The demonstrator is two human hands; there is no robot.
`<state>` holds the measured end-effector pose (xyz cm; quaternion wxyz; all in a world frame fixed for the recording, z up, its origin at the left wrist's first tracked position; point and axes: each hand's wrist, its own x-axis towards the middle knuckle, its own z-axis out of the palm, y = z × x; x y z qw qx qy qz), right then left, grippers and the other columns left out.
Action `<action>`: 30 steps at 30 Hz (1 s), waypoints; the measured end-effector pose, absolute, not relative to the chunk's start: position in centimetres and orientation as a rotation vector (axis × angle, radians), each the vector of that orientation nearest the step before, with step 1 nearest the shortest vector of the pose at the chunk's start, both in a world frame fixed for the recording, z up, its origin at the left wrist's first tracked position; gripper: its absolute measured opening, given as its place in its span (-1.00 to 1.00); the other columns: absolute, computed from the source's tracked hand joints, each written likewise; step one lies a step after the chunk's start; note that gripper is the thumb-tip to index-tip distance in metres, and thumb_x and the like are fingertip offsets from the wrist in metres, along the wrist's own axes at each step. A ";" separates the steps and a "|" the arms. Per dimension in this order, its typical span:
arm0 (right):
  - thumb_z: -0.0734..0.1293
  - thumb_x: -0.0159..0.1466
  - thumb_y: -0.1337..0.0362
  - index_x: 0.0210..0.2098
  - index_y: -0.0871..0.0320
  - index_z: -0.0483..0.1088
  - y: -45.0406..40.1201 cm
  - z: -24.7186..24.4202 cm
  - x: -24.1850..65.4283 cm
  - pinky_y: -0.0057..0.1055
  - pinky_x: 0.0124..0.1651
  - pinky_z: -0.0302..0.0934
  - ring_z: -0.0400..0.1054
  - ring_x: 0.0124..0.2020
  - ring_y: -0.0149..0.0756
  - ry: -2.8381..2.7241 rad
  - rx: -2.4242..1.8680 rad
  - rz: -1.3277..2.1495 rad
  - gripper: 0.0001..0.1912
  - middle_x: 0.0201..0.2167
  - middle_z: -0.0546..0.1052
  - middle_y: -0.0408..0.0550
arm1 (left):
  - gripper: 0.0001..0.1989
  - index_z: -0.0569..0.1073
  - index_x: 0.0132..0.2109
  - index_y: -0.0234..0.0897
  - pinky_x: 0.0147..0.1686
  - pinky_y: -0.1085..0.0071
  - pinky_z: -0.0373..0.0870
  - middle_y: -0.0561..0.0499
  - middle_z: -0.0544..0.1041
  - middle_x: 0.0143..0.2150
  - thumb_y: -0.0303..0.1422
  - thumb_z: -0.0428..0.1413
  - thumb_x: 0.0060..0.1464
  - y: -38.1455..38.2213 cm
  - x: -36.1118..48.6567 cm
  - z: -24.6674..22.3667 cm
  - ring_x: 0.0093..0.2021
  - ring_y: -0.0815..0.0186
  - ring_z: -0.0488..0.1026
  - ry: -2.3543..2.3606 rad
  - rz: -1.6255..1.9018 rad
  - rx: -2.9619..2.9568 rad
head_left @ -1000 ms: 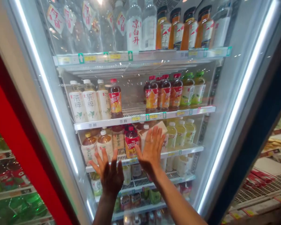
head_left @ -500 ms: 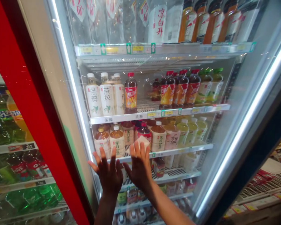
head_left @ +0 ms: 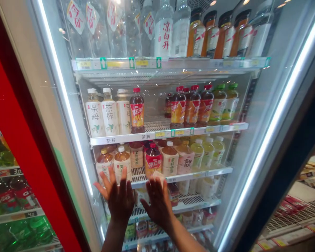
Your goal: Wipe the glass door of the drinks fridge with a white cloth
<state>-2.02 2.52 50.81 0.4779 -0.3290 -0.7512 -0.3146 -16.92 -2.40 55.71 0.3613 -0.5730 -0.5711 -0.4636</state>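
Observation:
My left hand (head_left: 118, 199) is raised in front of the cooler's glass door, its fingers spread and nothing in it. To its right, my right hand (head_left: 158, 201) has its fingers stretched upward over a small pale cloth (head_left: 157, 175), which shows at the fingertips and seems pressed to the glass. Behind the glass, a red-labelled bottle (head_left: 153, 161) stands just above the cloth. A bottle with a white cap (head_left: 122, 164) is partly hidden by my left fingers. How my palms meet the glass is hard to see.
Bottles fill several shelves, including a clear one with red lettering (head_left: 163, 35). Bright light strips (head_left: 68, 101) run down both sides of the cooler. Another drinks cooler with a red frame (head_left: 23, 147) stands left. A wire rack (head_left: 291, 213) is at right.
The view has shifted, so the shelves appear further left and slightly lower. My right hand and the cloth have moved down relative to the red-labelled bottle, which is now more visible.

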 end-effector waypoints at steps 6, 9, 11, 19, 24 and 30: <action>0.16 0.46 0.05 0.52 0.24 -0.46 6.5 59.6 4.8 0.46 0.41 -0.17 -0.44 0.55 0.15 -1.663 -0.916 -0.750 -0.10 0.54 -0.24 0.18 | -0.26 0.02 0.48 -0.04 0.34 -0.54 -0.23 -0.22 -0.14 0.56 -0.46 0.08 0.26 -0.2 -11.7 56.2 0.54 -0.18 -0.38 -1.454 -1.189 -1.475; 0.15 0.46 0.06 0.52 0.27 -0.42 6.6 58.5 7.9 0.42 0.42 -0.12 -0.37 0.54 0.17 -1.673 -0.950 -0.739 -0.13 0.53 -0.17 0.23 | -0.30 0.05 0.48 -0.07 0.32 -0.56 -0.20 -0.25 -0.15 0.55 -0.44 0.06 0.28 0.9 -8.5 56.5 0.54 -0.23 -0.32 -1.422 -1.213 -1.477; 0.14 0.46 0.03 0.52 0.30 -0.32 6.3 55.1 10.0 0.33 0.42 -0.03 -0.31 0.54 0.15 -1.748 -0.945 -0.763 -0.16 0.52 -0.11 0.25 | -0.30 0.03 0.48 -0.03 0.31 -0.58 -0.24 -0.22 -0.16 0.56 -0.43 0.06 0.28 1.5 -6.3 56.6 0.54 -0.24 -0.31 -1.416 -1.226 -1.495; 0.09 0.48 0.01 0.50 0.23 -0.55 10.7 61.5 22.1 0.33 0.47 -0.20 -0.46 0.55 0.08 -1.635 -1.026 -0.816 -0.12 0.55 -0.33 0.16 | -0.22 -0.09 0.47 0.16 0.33 -0.53 -0.42 -0.03 -0.27 0.57 -0.41 0.09 0.27 4.6 2.9 57.2 0.55 -0.11 -0.43 -1.351 -1.247 -1.588; 0.08 0.47 -0.01 0.51 0.29 -0.45 10.8 56.4 26.9 0.31 0.46 -0.12 -0.44 0.55 0.14 -1.656 -1.031 -0.822 -0.13 0.55 -0.38 0.17 | -0.19 -0.10 0.47 0.19 0.34 -0.51 -0.44 -0.01 -0.28 0.58 -0.39 0.11 0.25 5.8 7.4 57.1 0.55 -0.09 -0.45 -1.338 -1.207 -1.605; 0.07 0.48 -0.02 0.51 0.26 -0.48 13.1 59.9 32.4 0.40 0.44 -0.21 -0.47 0.54 0.14 -1.571 -0.982 -0.759 -0.14 0.54 -0.39 0.17 | -0.22 -0.06 0.48 0.13 0.35 -0.51 -0.39 -0.05 -0.24 0.57 -0.43 0.09 0.25 6.3 10.1 58.0 0.55 -0.07 -0.42 -1.324 -1.198 -1.551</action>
